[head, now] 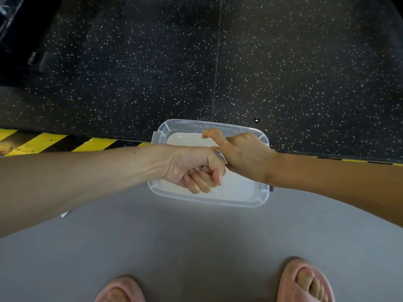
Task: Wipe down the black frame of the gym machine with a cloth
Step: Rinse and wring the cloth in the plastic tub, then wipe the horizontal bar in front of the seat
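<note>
Pink slippers (305,282): at 6 o'clock, on our grey floor (196,236).
Left hand (192,168): wet fingers curled tight, clamped on the cloth (221,155).
Cloth: only a sliver shows, between our hands.
Right hand (244,153): touching the left at its 3 o'clock; fingers mostly hidden, so we cannot tell its grip.
Tub (209,125): clear plastic, milky water, under both hands.
Stripe (39,142): yellow-black, 9 o'clock.
Mat (305,62): black, speckled, 12 o'clock.
Frame (13,29): black, 10 o'clock, well apart from the cloth.

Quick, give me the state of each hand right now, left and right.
Left hand: closed in a fist round the cloth.
Right hand: meets the cloth's other end; its grip is hidden, cannot tell.
</note>
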Demonstrator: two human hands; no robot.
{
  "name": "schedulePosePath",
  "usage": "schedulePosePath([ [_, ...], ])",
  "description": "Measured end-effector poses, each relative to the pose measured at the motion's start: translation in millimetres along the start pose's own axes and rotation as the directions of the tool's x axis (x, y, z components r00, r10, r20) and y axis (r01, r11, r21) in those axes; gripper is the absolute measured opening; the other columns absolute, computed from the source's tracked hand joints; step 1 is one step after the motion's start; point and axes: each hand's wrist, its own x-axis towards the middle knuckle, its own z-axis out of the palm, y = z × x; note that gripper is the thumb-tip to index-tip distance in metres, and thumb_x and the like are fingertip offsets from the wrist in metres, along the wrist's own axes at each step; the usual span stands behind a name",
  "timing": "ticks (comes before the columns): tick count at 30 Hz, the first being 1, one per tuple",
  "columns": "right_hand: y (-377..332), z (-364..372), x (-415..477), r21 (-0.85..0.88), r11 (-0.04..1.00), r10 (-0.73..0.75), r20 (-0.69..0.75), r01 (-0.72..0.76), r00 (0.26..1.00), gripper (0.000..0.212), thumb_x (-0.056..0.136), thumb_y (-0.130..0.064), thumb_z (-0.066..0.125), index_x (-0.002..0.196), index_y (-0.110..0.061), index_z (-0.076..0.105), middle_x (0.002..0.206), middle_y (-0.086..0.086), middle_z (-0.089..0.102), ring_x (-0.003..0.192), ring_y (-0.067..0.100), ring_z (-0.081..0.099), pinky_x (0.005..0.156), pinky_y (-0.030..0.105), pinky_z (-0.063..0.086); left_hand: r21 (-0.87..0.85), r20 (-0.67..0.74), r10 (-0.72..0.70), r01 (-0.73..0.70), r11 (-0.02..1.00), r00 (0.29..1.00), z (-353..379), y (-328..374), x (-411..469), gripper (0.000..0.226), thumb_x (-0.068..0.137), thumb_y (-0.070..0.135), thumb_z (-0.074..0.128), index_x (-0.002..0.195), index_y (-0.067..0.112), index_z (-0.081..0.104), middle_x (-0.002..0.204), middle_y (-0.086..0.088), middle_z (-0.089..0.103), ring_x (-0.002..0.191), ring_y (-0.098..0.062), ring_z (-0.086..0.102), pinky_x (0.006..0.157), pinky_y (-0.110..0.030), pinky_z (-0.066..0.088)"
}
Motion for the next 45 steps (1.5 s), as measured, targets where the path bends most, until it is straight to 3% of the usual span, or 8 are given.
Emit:
schedulePosePath([
  [5, -5, -22, 22, 0.228, 0.846, 0.292, 0.556, -0.481, 0.778, 0.051, 0.081, -0.023, 0.073, 0.121, -0.021, 0.042, 0.082, -0.006, 0.053, 0.078, 0.018, 0.056, 0.057, 0.027, 0.043, 0.636, -0.266, 0.220, 0.000, 0.771, 0.938, -17, 16, -16, 0.022, 0.080, 0.029, 0.076, 0.084, 0.018, 0.058, 0.057, 0.006, 0.049, 0.048, -0.007, 0.043, 0.046, -0.021, 0.037],
  [11, 14, -50, 31, 0.565, 0.247, 0.145, 0.781, -0.787, 0.607, 0.067, 0.077, 0.012, 0.071, 0.127, -0.018, 0.039, 0.121, 0.005, 0.051, 0.093, 0.018, 0.062, 0.066, 0.028, 0.056, 0.137, -0.265, 0.239, -0.209, 0.968, 0.934, -40, 8, -38, 0.028, 0.084, 0.037, 0.063, 0.105, 0.019, 0.064, 0.088, -0.002, 0.063, 0.067, -0.012, 0.058, 0.054, -0.024, 0.047],
  [16, 13, -84, 69, 0.581, 0.028, 0.301, 0.771, -0.814, 0.561, 0.023, 0.087, -0.002, 0.061, 0.110, -0.002, 0.063, 0.097, 0.016, 0.069, 0.081, 0.026, 0.068, 0.072, 0.036, 0.060, 0.084, -0.542, 0.247, -0.241, 0.967, 0.803, -46, 27, -59, 0.027, 0.081, -0.009, 0.064, 0.086, 0.016, 0.055, 0.084, -0.003, 0.059, 0.074, -0.013, 0.057, 0.061, -0.026, 0.048],
  [26, -78, -254, 101, 0.620, -0.460, 0.457, 0.779, -0.635, 0.429, 0.035, 0.089, -0.007, 0.046, 0.120, 0.000, 0.060, 0.115, 0.018, 0.066, 0.097, 0.029, 0.064, 0.081, 0.037, 0.053, -0.163, -0.743, 0.254, -0.535, 0.829, 0.620, 24, 76, -244, 0.013, 0.089, 0.016, 0.064, 0.079, 0.023, 0.068, 0.088, 0.007, 0.067, 0.095, -0.009, 0.056, 0.084, -0.027, 0.038],
  [32, -167, -409, 124, 0.625, -0.394, 0.404, 0.776, -0.674, 0.484, 0.013, 0.093, -0.017, 0.057, 0.095, -0.009, 0.066, 0.090, 0.011, 0.070, 0.082, 0.023, 0.064, 0.075, 0.035, 0.050, -0.235, -0.902, 0.128, -0.716, 0.657, 0.413, 89, 110, -387, 0.018, 0.092, 0.004, 0.059, 0.076, 0.012, 0.063, 0.073, -0.004, 0.062, 0.070, -0.014, 0.058, 0.067, -0.023, 0.045],
  [38, -234, -569, 139, 0.740, -0.203, 0.444, 0.653, -0.642, 0.613, 0.029, 0.094, -0.021, 0.055, 0.108, 0.003, 0.066, 0.098, 0.014, 0.069, 0.086, 0.019, 0.064, 0.075, 0.026, 0.049, -0.188, -0.892, 0.192, -0.723, 0.665, 0.409, 148, 173, -554, 0.011, 0.096, 0.013, 0.054, 0.089, 0.018, 0.062, 0.094, -0.006, 0.069, 0.087, -0.013, 0.066, 0.087, -0.035, 0.044],
  [42, -269, -673, 147, 0.801, -0.243, 0.416, 0.596, -0.547, 0.687, 0.031, 0.095, -0.017, 0.054, 0.117, 0.004, 0.060, 0.108, 0.018, 0.065, 0.092, 0.021, 0.065, 0.075, 0.029, 0.053, -0.251, -0.893, 0.255, -0.880, 0.402, 0.371, 199, 224, -653, 0.010, 0.098, 0.021, 0.054, 0.099, 0.013, 0.059, 0.097, -0.010, 0.067, 0.089, -0.022, 0.065, 0.090, -0.040, 0.050],
  [45, -284, -728, 154, 0.842, -0.249, 0.436, 0.538, -0.478, 0.721, 0.018, 0.097, -0.021, 0.055, 0.102, -0.005, 0.062, 0.093, 0.010, 0.070, 0.084, 0.019, 0.067, 0.065, 0.032, 0.055, -0.181, -0.840, 0.344, -0.814, 0.552, 0.420, 236, 247, -688, 0.026, 0.097, 0.040, 0.051, 0.102, 0.017, 0.062, 0.089, 0.003, 0.071, 0.080, -0.006, 0.067, 0.074, -0.020, 0.053],
])
